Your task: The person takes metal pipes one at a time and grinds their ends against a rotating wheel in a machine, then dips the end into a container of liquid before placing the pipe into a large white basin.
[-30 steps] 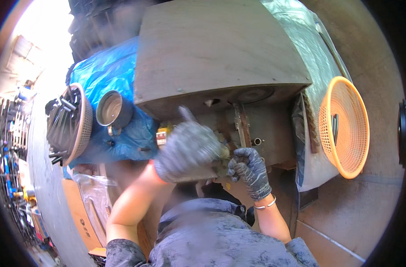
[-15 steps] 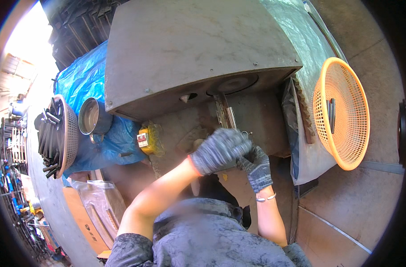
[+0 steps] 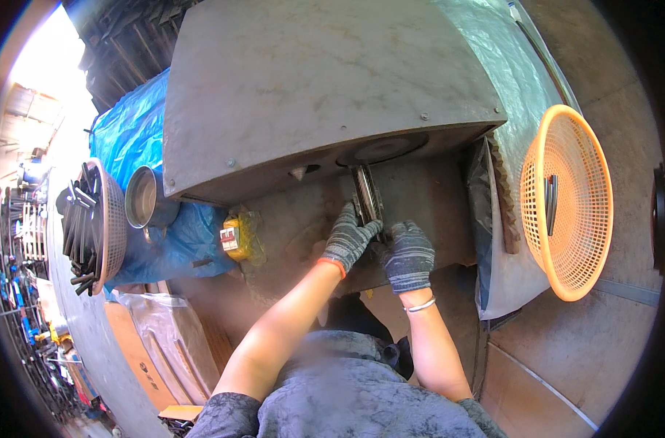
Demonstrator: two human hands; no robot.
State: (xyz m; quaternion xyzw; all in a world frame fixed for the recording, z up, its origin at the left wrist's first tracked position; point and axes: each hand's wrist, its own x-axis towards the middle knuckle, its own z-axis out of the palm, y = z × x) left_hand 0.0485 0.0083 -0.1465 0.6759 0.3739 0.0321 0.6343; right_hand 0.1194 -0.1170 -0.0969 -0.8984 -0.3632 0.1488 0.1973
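A shiny cylindrical metal piece [image 3: 365, 193] lies under the front edge of a grey metal machine housing [image 3: 325, 66], pointing at a dark round disc [image 3: 383, 149] in its underside. My left hand [image 3: 350, 237], in a grey knitted glove with an orange cuff, is closed around the near end of this piece, thumb across it. Just to the right, my gloved right hand [image 3: 407, 255] is curled beside the same end. Its fingers are closed, and what they grip is hidden. A metal bracelet [image 3: 421, 305] circles my right wrist.
An orange mesh basket [image 3: 602, 212] with a few dark tubes [image 3: 551, 204] stands at right. At left, another basket [image 3: 114, 226] is heaped with black tubes, beside a metal mug [image 3: 144, 198] on blue plastic sheeting [image 3: 132, 117]. A yellow packet [image 3: 239, 239] sits near the housing.
My hands were together in front of the metal piece. The left has moved left and forward onto it, and the right has shifted slightly forward, now apart from the left.
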